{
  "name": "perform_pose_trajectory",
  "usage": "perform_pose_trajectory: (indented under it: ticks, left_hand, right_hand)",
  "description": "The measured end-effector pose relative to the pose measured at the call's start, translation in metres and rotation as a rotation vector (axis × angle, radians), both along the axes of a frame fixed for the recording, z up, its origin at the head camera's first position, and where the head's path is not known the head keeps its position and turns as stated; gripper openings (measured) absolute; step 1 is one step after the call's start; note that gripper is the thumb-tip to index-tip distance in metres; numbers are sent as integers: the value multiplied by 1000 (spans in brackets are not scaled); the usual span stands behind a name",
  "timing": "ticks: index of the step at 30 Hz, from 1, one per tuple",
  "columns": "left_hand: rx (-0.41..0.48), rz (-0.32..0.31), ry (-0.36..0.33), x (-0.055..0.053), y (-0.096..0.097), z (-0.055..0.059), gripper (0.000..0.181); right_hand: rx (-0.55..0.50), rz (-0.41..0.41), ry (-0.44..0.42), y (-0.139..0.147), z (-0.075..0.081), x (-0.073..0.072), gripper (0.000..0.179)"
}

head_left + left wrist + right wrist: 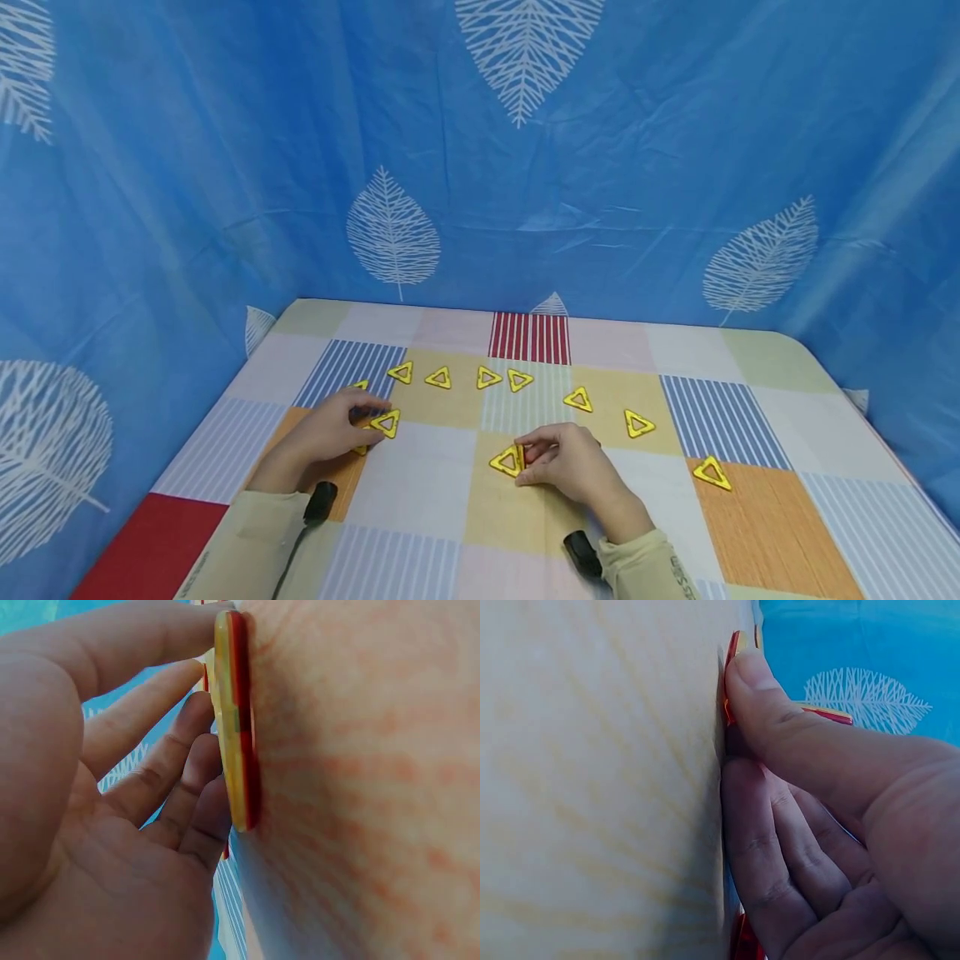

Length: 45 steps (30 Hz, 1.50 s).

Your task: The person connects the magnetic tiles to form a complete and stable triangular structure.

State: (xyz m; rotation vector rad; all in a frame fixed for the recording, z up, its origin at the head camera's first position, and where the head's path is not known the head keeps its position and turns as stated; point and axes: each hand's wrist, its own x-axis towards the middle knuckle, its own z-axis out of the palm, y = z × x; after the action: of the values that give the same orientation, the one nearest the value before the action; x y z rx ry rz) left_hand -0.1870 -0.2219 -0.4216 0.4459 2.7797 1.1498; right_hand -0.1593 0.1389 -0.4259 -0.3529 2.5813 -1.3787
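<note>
In the head view, my left hand (330, 429) pinches a yellow triangle tile (386, 423) with an open middle between thumb and finger, at or just above the cloth. Seen edge-on in the left wrist view, this tile (236, 720) has a red underside. My right hand (573, 467) pinches a second triangle tile (520, 457), which stands on edge. It meets a flat triangle tile (504, 461) just left of it. In the right wrist view, the thumb (761, 690) covers much of where these two tiles meet.
More yellow triangle tiles lie in a loose arc, from one at the back left (402, 372) to one at the right (712, 473). Two others (362, 385) are partly hidden by my left hand. A patchwork cloth (420, 483) covers the table; a blue curtain (600, 208) surrounds it.
</note>
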Motion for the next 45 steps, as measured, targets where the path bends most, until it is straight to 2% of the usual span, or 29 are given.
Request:
perform_pose_trajectory:
  ticks: [7,12,20,25,31,38,45]
  left_hand:
    - [-54,-14,38,1,-2,-1,30]
    - [-53,7,15,1,2,3,28]
    - [-8,87,-44,-4,17,7,33]
    - [83,89,-76,-5,33,8,32]
    - [201,44,-133,-3,50,8,35]
    - [251,-24,-76,-6,66,6,34]
    - [264,-120,-67,-7,88,8,31]
  right_hand:
    - [-6,-7,-12,0,-1,-1,40]
    - [-6,-13,-15,1,-1,-1,39]
    - [-7,-4,-7,0,-1,0,40]
    - [-14,2,-3,0,-1,-1,40]
    - [-9,-6,-9,-1,-1,-1,40]
    - [-4,-13,-8,-1,-2,-1,39]
    - [4,-20,-8,-1,-2,-2,40]
